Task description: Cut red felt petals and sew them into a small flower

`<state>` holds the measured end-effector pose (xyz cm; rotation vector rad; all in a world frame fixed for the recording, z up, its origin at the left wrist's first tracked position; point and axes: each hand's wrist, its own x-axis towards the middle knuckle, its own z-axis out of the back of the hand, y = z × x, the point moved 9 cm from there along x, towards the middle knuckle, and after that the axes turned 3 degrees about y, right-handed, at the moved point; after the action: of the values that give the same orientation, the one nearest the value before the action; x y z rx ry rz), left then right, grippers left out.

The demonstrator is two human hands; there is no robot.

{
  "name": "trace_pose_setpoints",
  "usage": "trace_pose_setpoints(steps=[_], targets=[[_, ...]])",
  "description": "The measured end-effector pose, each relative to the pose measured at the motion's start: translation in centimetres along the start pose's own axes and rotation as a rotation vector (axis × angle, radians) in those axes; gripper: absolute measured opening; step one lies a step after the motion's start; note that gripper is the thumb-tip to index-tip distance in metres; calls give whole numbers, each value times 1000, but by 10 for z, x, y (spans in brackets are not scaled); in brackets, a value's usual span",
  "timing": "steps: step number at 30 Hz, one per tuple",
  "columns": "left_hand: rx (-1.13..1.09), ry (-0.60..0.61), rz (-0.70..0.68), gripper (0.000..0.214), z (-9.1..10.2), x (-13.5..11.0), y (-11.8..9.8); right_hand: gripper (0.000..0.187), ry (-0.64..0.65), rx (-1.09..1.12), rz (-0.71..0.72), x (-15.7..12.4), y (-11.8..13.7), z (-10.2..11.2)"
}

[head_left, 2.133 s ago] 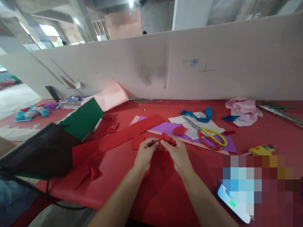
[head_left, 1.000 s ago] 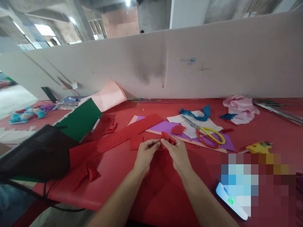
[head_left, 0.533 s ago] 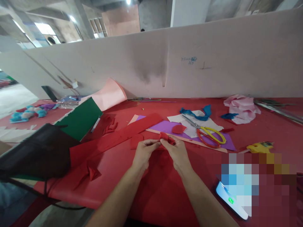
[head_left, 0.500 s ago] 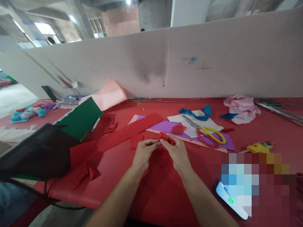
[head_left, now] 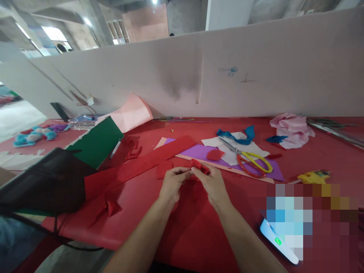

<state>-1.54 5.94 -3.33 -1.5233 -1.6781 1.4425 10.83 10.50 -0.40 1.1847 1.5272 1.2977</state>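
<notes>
Between my two hands is a small folded piece of red crepe paper [head_left: 195, 163]. My left hand [head_left: 174, 181] pinches its left side with thumb and fingers. From the right, my right hand [head_left: 212, 181] grips the same piece, its thumb pressed on the front. The fingertips of both hands nearly meet. Just left of my left hand lies a red paper square [head_left: 164, 169]. A long red paper strip [head_left: 142, 161] stretches behind it to the left. Past my right hand, scissors [head_left: 250, 157] with red and yellow handles rest on white paper [head_left: 229, 155] and a purple sheet [head_left: 196, 151].
A lit phone [head_left: 277, 242] lies at the lower right, partly pixelated, below a yellow glue gun [head_left: 314, 177]. Crumpled pink paper [head_left: 295, 131] sits at back right. A dark bag [head_left: 45, 182] and a green board [head_left: 95, 142] stand at left. A pale partition [head_left: 127, 76] edges the table.
Both hands stay almost in place, still pinching the red paper. The view has shifted very slightly; nothing on the table has visibly moved.
</notes>
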Motion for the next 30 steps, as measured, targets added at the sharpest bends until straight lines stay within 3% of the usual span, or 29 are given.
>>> trace_pose_setpoints(steps=[14, 22, 30], targets=[[129, 60, -197, 19, -14, -10, -20, 14, -37, 2, 34, 2, 4, 6], [143, 107, -192, 14, -12, -9, -25, 24, 34, 194, -85, 5, -6, 4], [138, 106, -183, 15, -11, -6, -22, 19, 14, 153, -102, 4, -10, 4]])
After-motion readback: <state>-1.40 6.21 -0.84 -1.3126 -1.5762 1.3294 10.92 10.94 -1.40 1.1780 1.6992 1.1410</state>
